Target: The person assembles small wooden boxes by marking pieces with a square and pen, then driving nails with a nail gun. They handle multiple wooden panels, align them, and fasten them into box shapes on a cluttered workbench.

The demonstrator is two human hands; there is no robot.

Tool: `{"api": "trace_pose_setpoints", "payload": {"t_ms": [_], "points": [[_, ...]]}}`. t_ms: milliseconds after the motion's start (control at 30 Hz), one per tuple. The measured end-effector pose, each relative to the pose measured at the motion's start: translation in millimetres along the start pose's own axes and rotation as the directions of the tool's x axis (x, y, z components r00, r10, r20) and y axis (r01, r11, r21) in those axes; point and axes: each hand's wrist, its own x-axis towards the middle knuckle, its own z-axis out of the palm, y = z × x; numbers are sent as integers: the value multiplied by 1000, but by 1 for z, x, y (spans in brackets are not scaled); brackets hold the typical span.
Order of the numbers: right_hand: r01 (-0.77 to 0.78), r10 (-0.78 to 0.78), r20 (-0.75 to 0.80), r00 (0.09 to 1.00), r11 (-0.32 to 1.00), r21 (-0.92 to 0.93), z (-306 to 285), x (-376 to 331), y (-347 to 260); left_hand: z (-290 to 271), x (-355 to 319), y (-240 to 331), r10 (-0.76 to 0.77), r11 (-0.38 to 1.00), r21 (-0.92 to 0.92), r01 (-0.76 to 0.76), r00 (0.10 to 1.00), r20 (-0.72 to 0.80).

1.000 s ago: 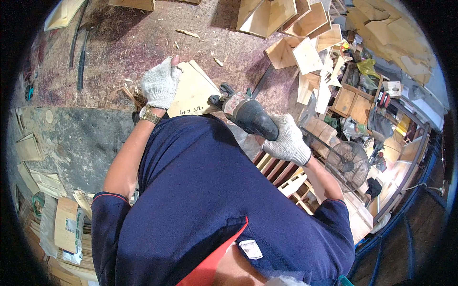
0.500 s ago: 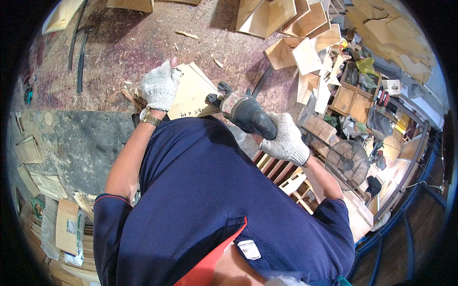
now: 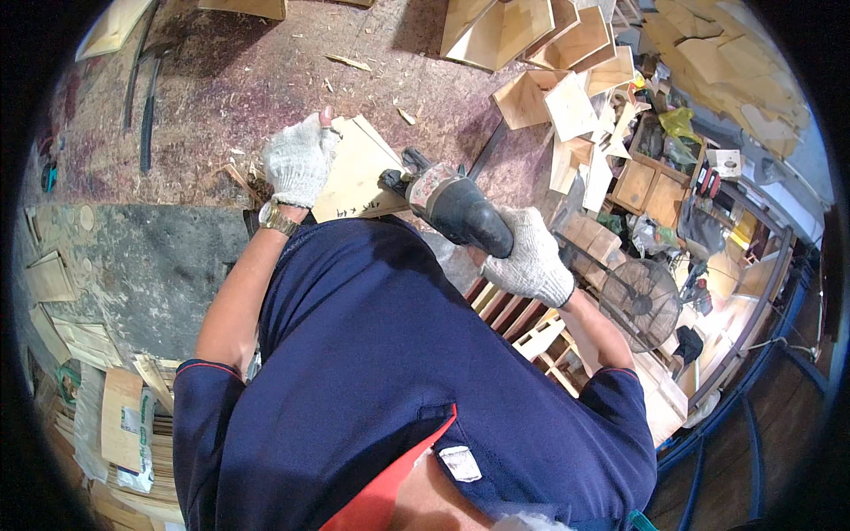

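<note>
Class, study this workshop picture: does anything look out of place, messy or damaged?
Yes. Wood chips and splinters litter the floor around the board that the gloved left hand presses down, while the right hand grips a power tool. Plywood boxes lie tumbled at odd angles at upper right, not stacked.

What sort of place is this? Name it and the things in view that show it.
Most likely a woodworking shop. The right hand grips a dark power tool at a plywood panel that the left hand steadies; sawdust and chips cover the workbench, and open wooden boxes lie stacked beyond it.
</note>
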Motion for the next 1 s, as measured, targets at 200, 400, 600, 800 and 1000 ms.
{"api": "trace_pose_setpoints", "payload": {"t_ms": [200, 400, 600, 800, 1000], "points": [[-23, 23, 13, 1000, 1000, 3, -1, 2, -4, -2, -2, -3, 46, 990, -129, -51, 998, -48], [-2, 2, 16, 1000, 1000, 18, -2, 5, -6, -12, -1, 2, 23, 988, -154, -16, 999, 48], [-18, 18, 26, 1000, 1000, -2, -5, 7, -12, -11, -1, 0, 48, 984, -177, -37, 997, 57], [18, -18, 9, 1000, 1000, -21, -7, 10, -20, -9, 0, 0, 33, 981, -190, -27, 999, 28], [31, -31, -5, 999, 999, -40, -9, 10, -27, -16, 3, 3, 3, 985, -174, 19, 993, 122]]}}
